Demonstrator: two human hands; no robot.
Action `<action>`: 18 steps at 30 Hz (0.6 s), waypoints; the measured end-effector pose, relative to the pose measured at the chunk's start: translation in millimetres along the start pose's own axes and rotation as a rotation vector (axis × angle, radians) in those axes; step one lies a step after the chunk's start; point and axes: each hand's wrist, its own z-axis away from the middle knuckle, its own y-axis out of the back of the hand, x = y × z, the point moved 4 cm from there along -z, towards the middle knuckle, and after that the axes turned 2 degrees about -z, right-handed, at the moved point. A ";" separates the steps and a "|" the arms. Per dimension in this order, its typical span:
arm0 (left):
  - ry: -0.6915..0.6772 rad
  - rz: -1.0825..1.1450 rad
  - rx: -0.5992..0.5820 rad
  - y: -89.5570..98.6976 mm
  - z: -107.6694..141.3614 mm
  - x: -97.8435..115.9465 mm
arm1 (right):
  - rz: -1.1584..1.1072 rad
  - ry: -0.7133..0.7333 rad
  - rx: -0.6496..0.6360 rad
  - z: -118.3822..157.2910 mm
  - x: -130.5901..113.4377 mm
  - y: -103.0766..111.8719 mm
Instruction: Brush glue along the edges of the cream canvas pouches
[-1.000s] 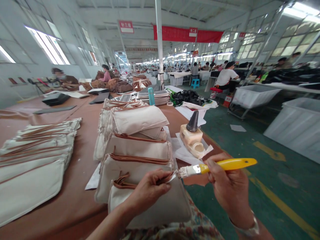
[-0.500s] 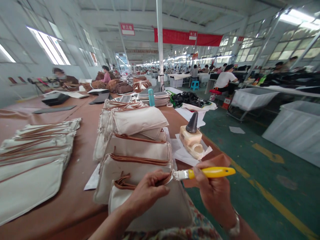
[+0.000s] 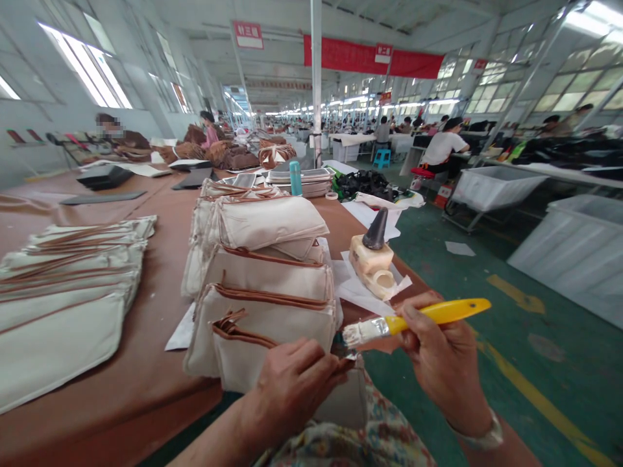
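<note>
My right hand (image 3: 442, 353) is closed around a brush with a yellow handle (image 3: 452, 311); its bristles are coated in something white. The bristle end is just above and right of my left hand (image 3: 302, 376). That hand pinches the brown-edged top of a cream fabric panel (image 3: 243, 357), near its right end. A bit of white shows at the pinched edge. Several like panels with brown trim (image 3: 272, 295) stand stacked behind it. Beyond the brush sits a stained, cream-coloured glue container (image 3: 370, 256) with a dark cone on top and a round opening in front.
A second row of cream panels (image 3: 63, 318) lies on the brown table (image 3: 165, 305) at left. A turquoise bottle (image 3: 295, 178) stands behind the stacks. White bins (image 3: 574, 246) stand on the green floor at right. Other people sit farther off.
The brush has moved right and tilted up, its bristles lifting off the panel edge. My left hand has shifted slightly right and down, its fingers now curled over the edge.
</note>
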 end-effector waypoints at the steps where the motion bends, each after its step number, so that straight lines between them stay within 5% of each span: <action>1: -0.013 -0.022 0.007 1.4 -0.9 1.0 | 0.032 -0.012 -0.056 4.1 1.0 -1.9; 6: -0.016 -0.032 -0.032 2.2 -1.1 -3.7 | 0.103 -0.086 -0.279 17.8 -3.5 12.3; 12: -0.003 0.027 -0.083 -1.3 -2.3 -6.8 | 0.222 0.157 -0.072 14.6 -25.5 17.1; 18: 0.042 0.035 -0.120 -2.5 2.3 -6.9 | 0.330 0.053 -0.410 23.3 -25.9 -6.9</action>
